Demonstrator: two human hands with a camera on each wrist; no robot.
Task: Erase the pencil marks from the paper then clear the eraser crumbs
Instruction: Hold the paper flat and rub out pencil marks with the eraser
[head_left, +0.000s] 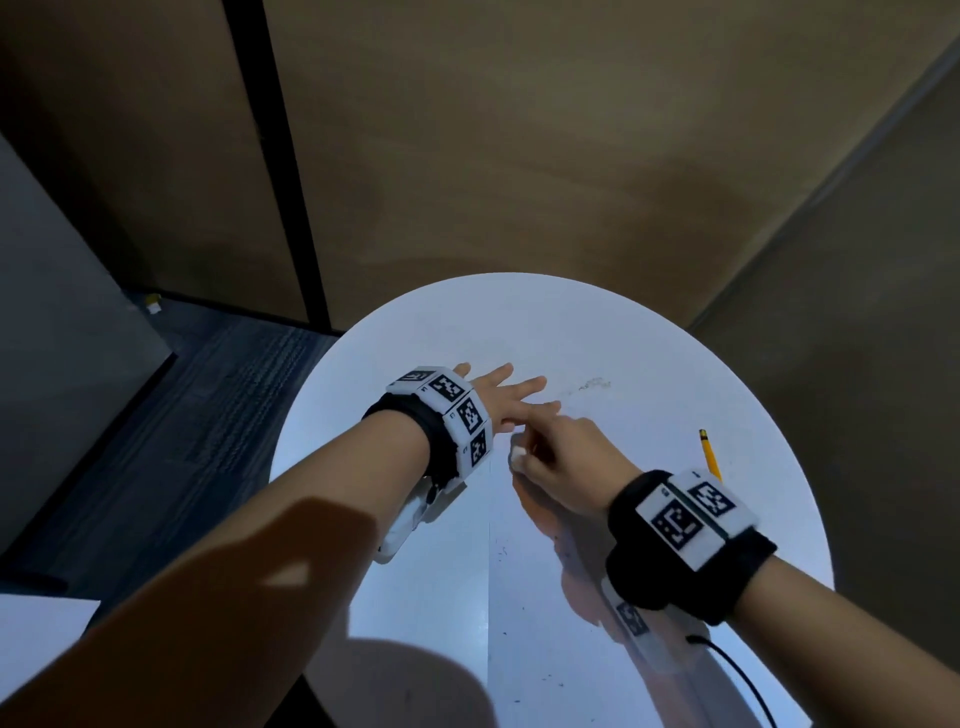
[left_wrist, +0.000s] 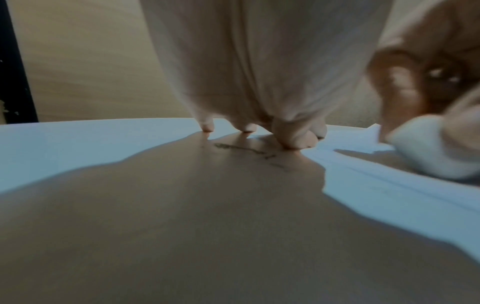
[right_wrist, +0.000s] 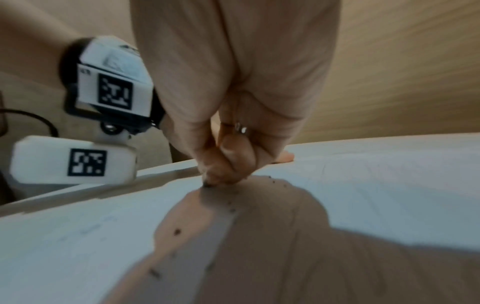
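Observation:
A white sheet of paper (head_left: 524, 623) covers the right part of a round white table (head_left: 363, 338). My left hand (head_left: 498, 400) lies flat with spread fingers (left_wrist: 293, 137) that press down near the paper's far edge. Close to those fingertips are faint pencil marks (left_wrist: 241, 148); more grey smudges (head_left: 595, 384) show farther right. Just right of the left hand, my right hand (head_left: 550, 457) pinches a white eraser (head_left: 518, 457) with its tip down on the paper (right_wrist: 363, 185). Dark eraser crumbs (right_wrist: 178, 231) lie scattered on the sheet below that hand.
A yellow pencil (head_left: 709, 454) lies on the table to the right of my right hand. A wooden wall stands behind the table, with blue carpet (head_left: 208, 415) on the floor to the left. A black cable (head_left: 743, 680) trails from my right wrist.

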